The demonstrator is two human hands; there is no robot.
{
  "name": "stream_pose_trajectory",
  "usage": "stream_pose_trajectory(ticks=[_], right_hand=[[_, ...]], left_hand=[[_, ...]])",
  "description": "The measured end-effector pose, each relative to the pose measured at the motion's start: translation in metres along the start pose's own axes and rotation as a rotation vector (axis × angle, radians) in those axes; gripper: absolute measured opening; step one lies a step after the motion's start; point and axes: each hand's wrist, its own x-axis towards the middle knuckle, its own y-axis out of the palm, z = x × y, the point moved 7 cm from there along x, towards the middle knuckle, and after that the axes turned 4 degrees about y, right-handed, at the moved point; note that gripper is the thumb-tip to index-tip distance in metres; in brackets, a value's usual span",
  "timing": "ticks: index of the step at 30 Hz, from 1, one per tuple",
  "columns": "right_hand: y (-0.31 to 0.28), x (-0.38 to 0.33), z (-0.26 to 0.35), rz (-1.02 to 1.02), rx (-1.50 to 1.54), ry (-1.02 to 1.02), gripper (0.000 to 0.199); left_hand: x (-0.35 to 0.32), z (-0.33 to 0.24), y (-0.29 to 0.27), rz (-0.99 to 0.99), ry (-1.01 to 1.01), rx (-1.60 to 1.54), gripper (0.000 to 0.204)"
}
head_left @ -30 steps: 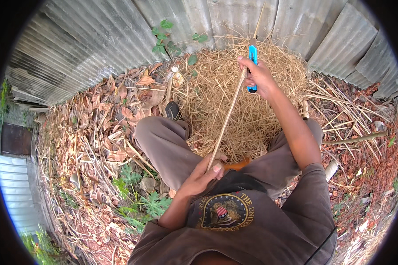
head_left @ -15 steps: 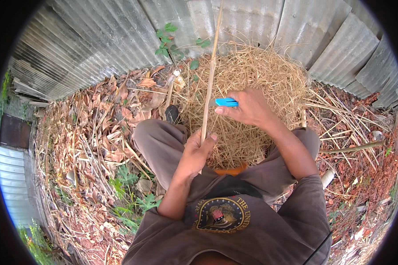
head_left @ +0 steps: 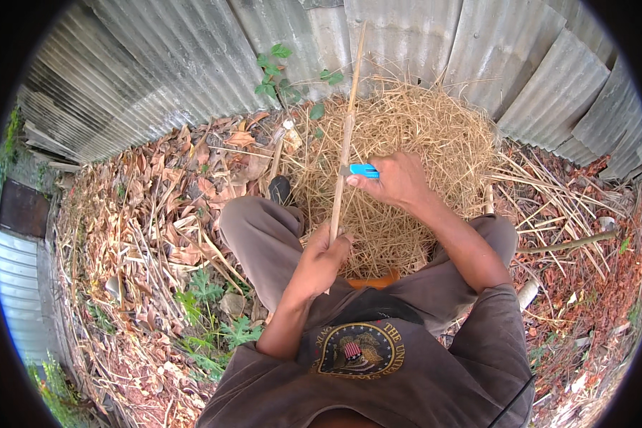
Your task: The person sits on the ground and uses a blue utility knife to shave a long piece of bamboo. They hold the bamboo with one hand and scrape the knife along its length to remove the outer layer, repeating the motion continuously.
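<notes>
Held wooden strip (head_left: 346, 145) low in closed left hand (head_left: 321, 262), blue knife (head_left: 365, 171) at strip's right side in closed right hand (head_left: 401, 180); probably needed shallow strokes.

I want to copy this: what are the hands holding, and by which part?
The left hand grips the pale stick near its lower end; the right hand holds the blue cutter by its handle.
</notes>
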Motion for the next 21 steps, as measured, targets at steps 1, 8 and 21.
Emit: stream_pose_trajectory(ticks=[1,8,21], right_hand=[[0.001,-0.007,0.012,0.017,-0.046,-0.048,0.078],[-0.010,0.003,0.002,-0.156,-0.090,-0.170,0.074],[0.002,0.045,-0.054,-0.136,-0.258,-0.267,0.085]], left_hand=[[-0.001,-0.002,-0.001,-0.008,0.006,-0.002,0.008],[-0.011,-0.005,0.004,0.050,0.086,0.053,0.009],[-0.036,0.010,0.006,0.086,-0.060,-0.095,0.012]])
